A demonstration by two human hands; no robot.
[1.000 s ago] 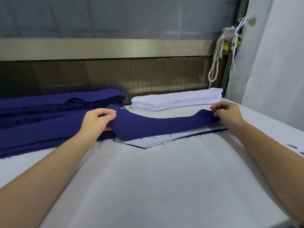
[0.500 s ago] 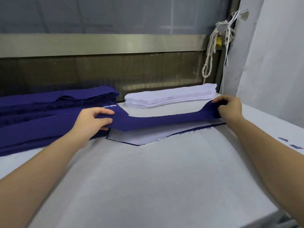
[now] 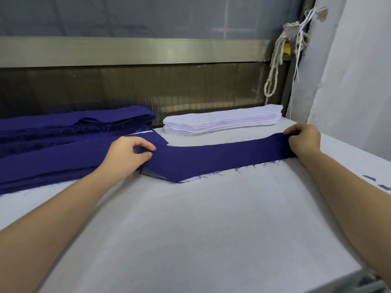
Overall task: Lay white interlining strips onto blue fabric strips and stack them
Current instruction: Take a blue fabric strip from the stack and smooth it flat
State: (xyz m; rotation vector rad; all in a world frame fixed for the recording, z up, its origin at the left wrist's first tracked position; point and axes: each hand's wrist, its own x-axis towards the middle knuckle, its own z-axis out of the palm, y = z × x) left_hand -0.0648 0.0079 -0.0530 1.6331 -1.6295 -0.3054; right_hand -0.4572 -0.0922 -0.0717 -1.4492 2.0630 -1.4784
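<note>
Centre frame: blue fabric strip lies stretched across the white table, covering a white interlining piece whose edge shows beneath. Left hand pinches its left end; right hand grips its right end. Interlining stack behind; blue fabric pile at left.

1 view only: a wide-angle camera worn on the head looks forward and down across the white tabletop, from close range. The left grip and right grip, each pinching an end of the blue fabric strip, sit mid-frame. The back wall fills the top of the frame.
</note>
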